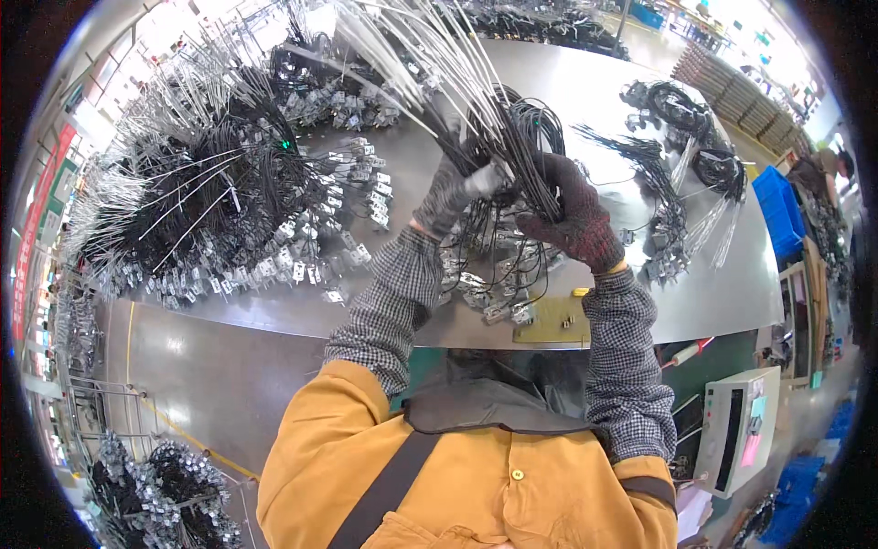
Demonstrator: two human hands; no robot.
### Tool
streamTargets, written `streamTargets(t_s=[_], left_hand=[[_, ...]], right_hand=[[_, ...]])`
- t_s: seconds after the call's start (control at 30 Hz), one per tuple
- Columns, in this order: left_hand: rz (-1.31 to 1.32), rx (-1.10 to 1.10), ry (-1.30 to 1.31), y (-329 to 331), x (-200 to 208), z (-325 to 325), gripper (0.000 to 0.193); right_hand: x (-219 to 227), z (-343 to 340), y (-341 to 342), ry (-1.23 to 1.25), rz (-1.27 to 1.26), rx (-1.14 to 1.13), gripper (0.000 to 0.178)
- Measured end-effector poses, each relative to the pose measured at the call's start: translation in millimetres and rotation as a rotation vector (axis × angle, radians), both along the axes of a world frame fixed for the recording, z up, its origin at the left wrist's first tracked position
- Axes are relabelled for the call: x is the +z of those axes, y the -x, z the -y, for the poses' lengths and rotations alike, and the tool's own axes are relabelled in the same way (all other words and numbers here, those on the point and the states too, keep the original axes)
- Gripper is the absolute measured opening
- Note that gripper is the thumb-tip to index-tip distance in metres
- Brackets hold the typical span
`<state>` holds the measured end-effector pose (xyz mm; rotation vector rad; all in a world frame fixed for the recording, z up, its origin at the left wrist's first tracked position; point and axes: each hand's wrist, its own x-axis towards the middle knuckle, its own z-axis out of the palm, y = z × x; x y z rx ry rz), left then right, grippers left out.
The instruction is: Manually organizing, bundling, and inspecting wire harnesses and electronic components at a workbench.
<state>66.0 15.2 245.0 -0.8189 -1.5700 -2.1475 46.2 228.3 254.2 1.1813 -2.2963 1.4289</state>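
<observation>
At the far left, has a red banner (pixel 37 233) near the edge of view and, low down, a metal rack (pixel 105 389) beside a clump of cables (pixel 169 494). Next, on the shiny metal table (pixel 732 293), has a large heap of black cables (pixel 187 201), with pale strands fanning out leftward and small metal connectors (pixel 293 261) strewn along the near side.

Toward the middle, wears a checked sleeve (pixel 393 284) and a grey glove on the left. Sets the left hand (pixel 441 203) against the left side of a bundle of cables (pixel 530 171), just beside a pale piece too blurred to name. Cannot tell, through the blur, the exact closing of the left fingers. Has the bundle above the table, between both hands, with pale strands pointing away and dark lengths near the palms. Below it, has more connectors on the table and a yellowish plate (pixel 553 325) at the near edge.

With the right hand (pixel 581 220), in a dark reddish glove, clasps the bundle's right side, fingers curled round the dark lengths.

Farther right, has a smaller bunch of black cables (pixel 663 197), a coil of cable (pixel 718 171), a pale machine (pixel 743 430) below and a blue bin (pixel 777 212) past the table.
</observation>
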Motion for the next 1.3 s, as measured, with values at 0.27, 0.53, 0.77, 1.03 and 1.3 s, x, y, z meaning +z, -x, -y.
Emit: streamTargets(t_s=[0.27, 0.53, 0.77, 1.03, 1.3], left_hand=[[0.193, 0.112, 0.058, 47.7, -48.2, 42.4, 0.027], [0.347, -0.054, -0.805, -25.0, -18.9, 160.7, 0.041], [0.471, 0.116, -0.204, -10.8, -10.8, 103.7, 0.048], [0.498, -0.182, -0.349, -21.3, -8.8, 85.8, 0.057], [0.458, -0.167, -0.500, -26.6, -9.5, 101.2, 0.051]], right_hand=[[-9.8, -2.6, 14.1, 0.078, -0.037, -0.192, 0.056], [-35.6, -123.8, 63.1, 0.682, 0.284, -0.411, 0.035], [-36.2, -85.8, 62.2, 0.095, -0.244, -0.774, 0.040], [-57.5, -120.0, 99.9, 0.025, -0.228, -0.939, 0.048], [-66.6, -172.1, 163.6, -0.122, -0.084, -1.386, 0.058]])
